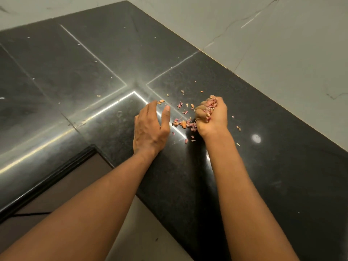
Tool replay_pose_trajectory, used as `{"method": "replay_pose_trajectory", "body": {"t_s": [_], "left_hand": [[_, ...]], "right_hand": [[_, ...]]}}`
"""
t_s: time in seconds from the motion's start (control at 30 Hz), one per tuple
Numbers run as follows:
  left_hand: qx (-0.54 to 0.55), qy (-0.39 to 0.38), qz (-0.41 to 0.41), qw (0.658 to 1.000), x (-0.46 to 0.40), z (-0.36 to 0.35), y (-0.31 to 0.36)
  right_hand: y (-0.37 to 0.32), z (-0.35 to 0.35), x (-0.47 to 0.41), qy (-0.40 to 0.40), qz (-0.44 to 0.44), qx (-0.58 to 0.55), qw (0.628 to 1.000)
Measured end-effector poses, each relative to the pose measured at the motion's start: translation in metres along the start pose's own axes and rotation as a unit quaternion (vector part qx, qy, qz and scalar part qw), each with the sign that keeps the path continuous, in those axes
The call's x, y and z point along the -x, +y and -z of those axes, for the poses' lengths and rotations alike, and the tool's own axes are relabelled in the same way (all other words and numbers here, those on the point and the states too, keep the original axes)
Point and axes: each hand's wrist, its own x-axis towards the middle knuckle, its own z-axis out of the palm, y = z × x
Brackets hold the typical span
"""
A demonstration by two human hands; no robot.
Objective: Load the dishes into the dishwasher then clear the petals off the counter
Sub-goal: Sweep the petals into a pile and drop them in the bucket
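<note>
Dried pink and orange petals (183, 123) lie scattered on the black stone counter (263, 176), mostly between my two hands. My right hand (211, 114) is curled palm-up around a handful of petals, resting on the counter. My left hand (150, 127) is open, set on edge on the counter with fingers together and thumb spread, just left of the loose petals. A few stray bits lie beyond the right hand and near the left fingertips. No dishes or dishwasher are in view.
The counter forms an inner corner; white marble-look wall tiles (282, 44) run behind it. Its front edge (47, 181) drops to brown cabinet fronts and a pale floor (146, 232) below my forearms. Tiny pale specks dot the far counter.
</note>
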Motion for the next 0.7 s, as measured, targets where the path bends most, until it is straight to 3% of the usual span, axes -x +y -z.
{"method": "replay_pose_trajectory", "body": {"t_s": [0.13, 0.2, 0.3, 0.37, 0.5, 0.7], "left_hand": [[0.12, 0.035, 0.02, 0.992, 0.007, 0.013, 0.005], [0.201, 0.05, 0.078, 0.975, 0.009, 0.023, 0.006], [0.388, 0.111, 0.224, 0.887, 0.014, 0.037, 0.009], [0.471, 0.134, 0.259, 0.832, 0.032, 0.047, 0.012], [0.607, 0.078, 0.294, 0.734, 0.086, 0.088, 0.019], [0.627, 0.12, 0.323, 0.698, 0.149, 0.158, -0.028]], "right_hand": [[0.011, -0.005, 0.033, -0.057, -0.028, -0.051, 0.997], [0.026, -0.007, 0.047, -0.088, -0.06, -0.076, 0.991], [0.057, -0.005, 0.064, -0.111, -0.102, -0.095, 0.984], [0.082, -0.006, 0.08, -0.12, -0.116, -0.09, 0.982], [0.139, -0.012, 0.123, -0.143, -0.136, -0.081, 0.977], [0.227, -0.002, 0.178, -0.173, -0.177, -0.107, 0.963]]}}
